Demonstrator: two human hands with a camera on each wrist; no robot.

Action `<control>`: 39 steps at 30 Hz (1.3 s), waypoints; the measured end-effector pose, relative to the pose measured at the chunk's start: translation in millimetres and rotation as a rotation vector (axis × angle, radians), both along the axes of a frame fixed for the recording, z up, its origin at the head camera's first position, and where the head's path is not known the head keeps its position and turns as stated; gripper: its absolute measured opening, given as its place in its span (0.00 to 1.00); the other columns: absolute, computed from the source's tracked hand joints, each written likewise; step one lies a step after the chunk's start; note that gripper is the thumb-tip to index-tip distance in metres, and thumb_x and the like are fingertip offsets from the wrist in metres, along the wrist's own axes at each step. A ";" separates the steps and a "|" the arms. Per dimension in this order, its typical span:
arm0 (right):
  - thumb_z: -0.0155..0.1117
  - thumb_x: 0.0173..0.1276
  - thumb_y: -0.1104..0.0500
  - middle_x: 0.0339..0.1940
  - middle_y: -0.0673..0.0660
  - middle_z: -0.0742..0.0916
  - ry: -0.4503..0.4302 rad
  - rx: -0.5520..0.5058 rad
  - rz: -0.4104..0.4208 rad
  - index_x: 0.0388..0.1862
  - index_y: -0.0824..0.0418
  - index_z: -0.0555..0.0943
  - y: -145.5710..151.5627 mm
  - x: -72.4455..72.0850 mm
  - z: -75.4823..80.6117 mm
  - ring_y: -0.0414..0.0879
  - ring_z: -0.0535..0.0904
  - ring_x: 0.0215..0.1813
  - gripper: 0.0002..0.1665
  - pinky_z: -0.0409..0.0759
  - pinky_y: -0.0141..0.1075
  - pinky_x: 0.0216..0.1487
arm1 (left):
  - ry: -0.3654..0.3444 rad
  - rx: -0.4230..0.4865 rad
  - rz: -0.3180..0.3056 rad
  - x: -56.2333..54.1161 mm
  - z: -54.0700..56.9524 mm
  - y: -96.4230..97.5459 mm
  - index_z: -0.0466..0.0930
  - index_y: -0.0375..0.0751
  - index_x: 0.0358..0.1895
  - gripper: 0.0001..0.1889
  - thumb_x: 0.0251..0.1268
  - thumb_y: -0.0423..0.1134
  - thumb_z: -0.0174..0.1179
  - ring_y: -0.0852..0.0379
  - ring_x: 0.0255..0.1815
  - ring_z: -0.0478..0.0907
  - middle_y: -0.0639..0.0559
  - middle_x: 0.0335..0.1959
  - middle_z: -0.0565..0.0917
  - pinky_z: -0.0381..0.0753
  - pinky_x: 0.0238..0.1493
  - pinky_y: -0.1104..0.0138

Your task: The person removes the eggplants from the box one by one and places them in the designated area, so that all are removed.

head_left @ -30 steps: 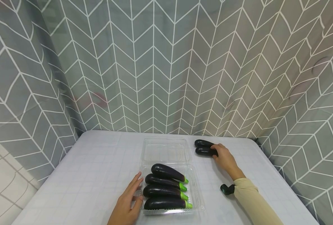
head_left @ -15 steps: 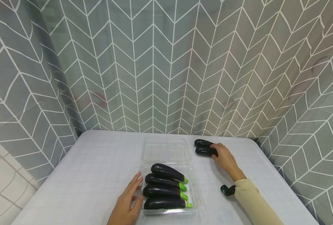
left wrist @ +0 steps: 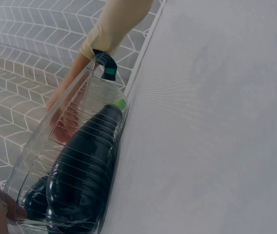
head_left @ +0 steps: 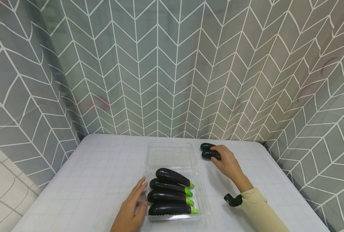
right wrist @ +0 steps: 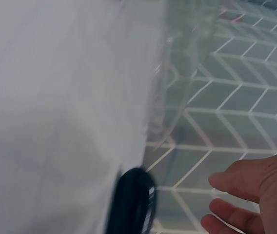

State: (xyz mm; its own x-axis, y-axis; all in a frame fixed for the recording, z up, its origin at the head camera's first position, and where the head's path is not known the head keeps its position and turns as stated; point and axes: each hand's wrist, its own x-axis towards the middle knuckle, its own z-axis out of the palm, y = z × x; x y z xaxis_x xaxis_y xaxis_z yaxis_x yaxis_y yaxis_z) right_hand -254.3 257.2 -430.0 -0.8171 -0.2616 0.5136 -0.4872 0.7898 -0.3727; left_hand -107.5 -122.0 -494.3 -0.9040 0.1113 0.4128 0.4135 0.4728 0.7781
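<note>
A clear plastic clamshell container (head_left: 203,195) lies with its lid folded back, and several dark eggplants (head_left: 170,196) with green stems sit side by side in it. Its left side has my left hand (head_left: 131,206) resting against it, fingers extended. Farther back on the right, my right hand (head_left: 226,162) reaches over two more eggplants, a near one (head_left: 209,154) and a far one (head_left: 205,146), hiding their right ends. In the right wrist view, thumb and fingers of the right hand (right wrist: 255,195) stand apart, and one eggplant (right wrist: 131,202) shows clear of them.
The container's transparent lid (head_left: 172,154) lies flat behind its tray. A white cloth covers the table (head_left: 102,170). Grey patterned curtains (head_left: 160,64) hang at the back and both sides. A black wrist device (head_left: 232,200) sits at the right cuff.
My right hand has shifted left along the two eggplants, covering more of them, and its forearm has turned slightly. The left hand and the container's eggplants stay where they were.
</note>
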 end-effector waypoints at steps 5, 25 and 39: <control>0.75 0.63 0.68 0.56 0.63 0.85 0.037 -0.008 0.051 0.56 0.67 0.84 -15.6 11.1 8.9 0.62 0.81 0.59 0.22 0.80 0.58 0.58 | -0.011 -0.010 0.005 0.4 1.3 0.6 0.73 0.34 0.73 0.31 0.64 0.24 0.62 0.47 0.61 0.81 0.47 0.80 0.65 0.86 0.46 0.64; 0.78 0.62 0.66 0.51 0.55 0.88 0.047 -0.074 0.244 0.55 0.62 0.85 -65.5 46.5 17.5 0.48 0.83 0.51 0.22 0.86 0.49 0.48 | -0.031 -0.011 0.008 -0.1 -1.0 0.0 0.73 0.35 0.73 0.30 0.65 0.24 0.62 0.49 0.61 0.80 0.49 0.80 0.65 0.86 0.48 0.63; 0.75 0.63 0.68 0.51 0.54 0.88 -0.036 -0.098 0.332 0.57 0.62 0.83 -83.1 58.4 6.3 0.50 0.85 0.50 0.22 0.86 0.49 0.48 | -0.026 -0.017 0.012 1.1 -0.6 -0.3 0.73 0.36 0.73 0.31 0.65 0.24 0.62 0.50 0.60 0.81 0.50 0.80 0.65 0.86 0.47 0.63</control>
